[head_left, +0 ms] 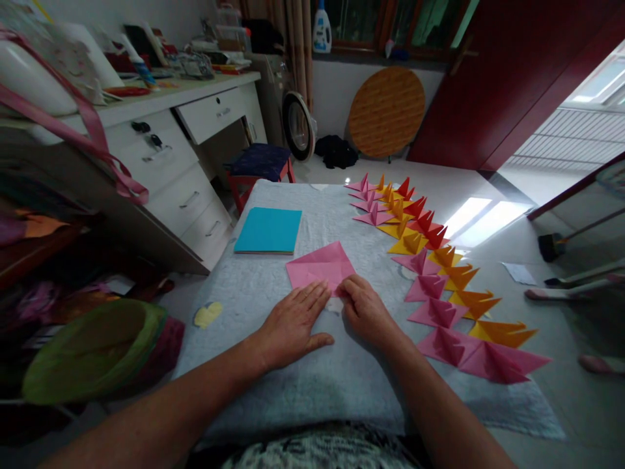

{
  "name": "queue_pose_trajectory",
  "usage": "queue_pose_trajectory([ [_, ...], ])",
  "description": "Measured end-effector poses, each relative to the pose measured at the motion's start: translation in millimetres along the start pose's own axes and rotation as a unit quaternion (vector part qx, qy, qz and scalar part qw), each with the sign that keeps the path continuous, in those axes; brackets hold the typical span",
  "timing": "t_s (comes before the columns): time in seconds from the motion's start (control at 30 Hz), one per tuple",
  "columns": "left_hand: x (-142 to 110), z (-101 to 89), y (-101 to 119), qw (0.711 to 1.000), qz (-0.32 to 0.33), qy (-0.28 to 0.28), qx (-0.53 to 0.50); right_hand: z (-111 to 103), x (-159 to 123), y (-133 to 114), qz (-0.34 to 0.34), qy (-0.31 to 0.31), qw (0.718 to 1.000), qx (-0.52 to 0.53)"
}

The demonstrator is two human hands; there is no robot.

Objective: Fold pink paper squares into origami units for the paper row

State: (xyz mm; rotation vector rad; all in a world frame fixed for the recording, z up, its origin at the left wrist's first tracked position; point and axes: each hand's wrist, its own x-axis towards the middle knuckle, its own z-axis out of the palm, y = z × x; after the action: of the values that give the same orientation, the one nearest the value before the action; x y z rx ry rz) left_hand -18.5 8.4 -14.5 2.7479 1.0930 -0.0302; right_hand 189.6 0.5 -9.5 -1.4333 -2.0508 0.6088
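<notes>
Pink paper (317,264) lies near the middle of the cloth-covered table (244,286), one corner toward the far edge. Folded paper birds (437,314) line the right edge and a blue paper stack (269,229) sits toward the far left corner, apparently kept out of the hands' way. The left hand (295,319) lies flat across the paper's near part, fingers together, thumb out, likely steadying it. The right hand (365,309) curls narrowly, fingertips touching the paper's right side; whether it pinches, I can't tell.

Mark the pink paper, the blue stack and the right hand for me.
Pink paper (321,266), head view: visible middle.
Blue stack (269,230), head view: top face.
Right hand (364,307), head view: back of the hand.
</notes>
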Motion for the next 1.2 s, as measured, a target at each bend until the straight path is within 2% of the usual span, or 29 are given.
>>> queue_pose_trajectory([
  [0.3,-31,-4.8,-24,0.999,-0.011,-0.001,0.037,-2,-3,-19,-0.018,-0.062,0.991,-0.114],
  [0.47,-42,-7.9,-26,0.998,-0.028,0.009,0.052,5,-5,-32,-0.046,-0.093,0.972,-0.21],
  [0.6,-42,-5.9,-26,0.997,-0.03,0.019,0.063,8,-5,-37,-0.046,-0.102,0.962,-0.247],
  [0.97,-46,2.0,-25,0.99,-0.032,0.077,0.111,-17,-34,-21,0.026,-0.061,0.944,-0.322],
  [1.2,-47,5.6,-22,0.987,-0.042,0.088,0.126,-24,-49,-12,0.039,-0.027,0.931,-0.361],
])
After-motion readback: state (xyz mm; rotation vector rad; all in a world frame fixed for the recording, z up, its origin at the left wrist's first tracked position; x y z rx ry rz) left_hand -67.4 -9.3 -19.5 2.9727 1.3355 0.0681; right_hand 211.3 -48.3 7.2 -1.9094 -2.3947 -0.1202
